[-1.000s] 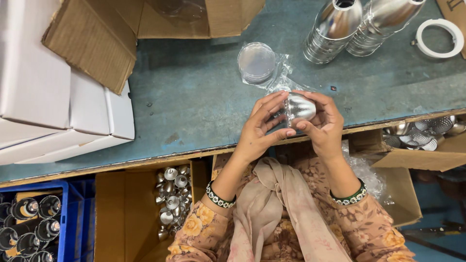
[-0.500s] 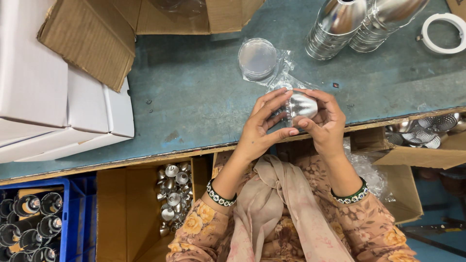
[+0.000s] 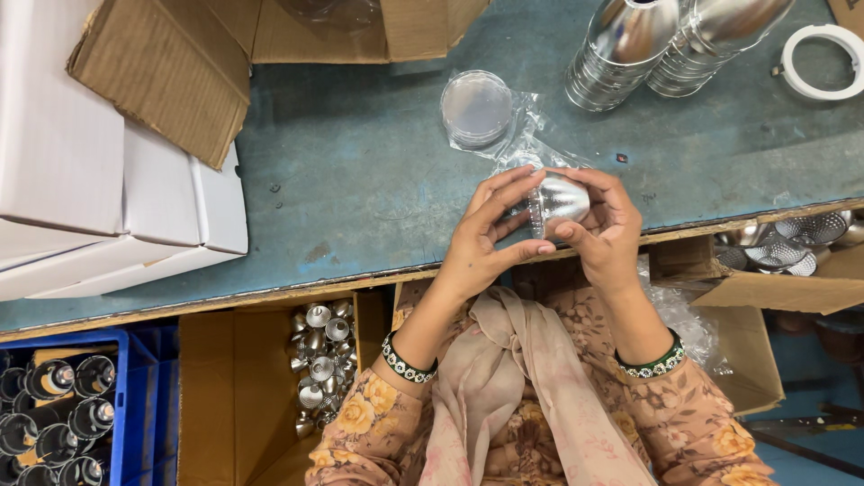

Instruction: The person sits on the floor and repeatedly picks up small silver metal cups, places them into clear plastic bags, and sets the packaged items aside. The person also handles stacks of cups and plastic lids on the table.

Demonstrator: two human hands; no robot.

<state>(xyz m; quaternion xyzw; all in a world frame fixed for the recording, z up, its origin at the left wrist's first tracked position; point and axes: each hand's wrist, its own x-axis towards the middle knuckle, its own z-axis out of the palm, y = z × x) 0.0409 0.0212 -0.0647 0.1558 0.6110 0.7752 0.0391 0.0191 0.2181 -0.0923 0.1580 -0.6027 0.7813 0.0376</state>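
Both my hands hold one small shiny metal cup (image 3: pixel 560 200) just above the near edge of the teal table (image 3: pixel 360 189). My left hand (image 3: pixel 486 236) has its fingers spread over the cup's left side and mouth. Wrapped around the cup's right side is my right hand (image 3: pixel 607 232), thumb underneath. A clear round disc appears pressed at the cup's mouth, but I cannot tell for sure. A stack of clear round discs (image 3: pixel 476 108) in a crinkled plastic bag (image 3: pixel 531 144) lies on the table just beyond my hands.
Stacked metal cones (image 3: pixel 621 54) stand at the far right, a white tape ring (image 3: pixel 821 63) beside them. White boxes (image 3: pixel 108 207) and brown cardboard (image 3: pixel 162 81) fill the left. Below the table are a box of small metal cups (image 3: pixel 319 360), a blue crate of bottles (image 3: pixel 54 414), and metal strainer parts (image 3: pixel 792 247).
My hands have stayed at the table's near edge with the cup; my fingers have shifted slightly around it.
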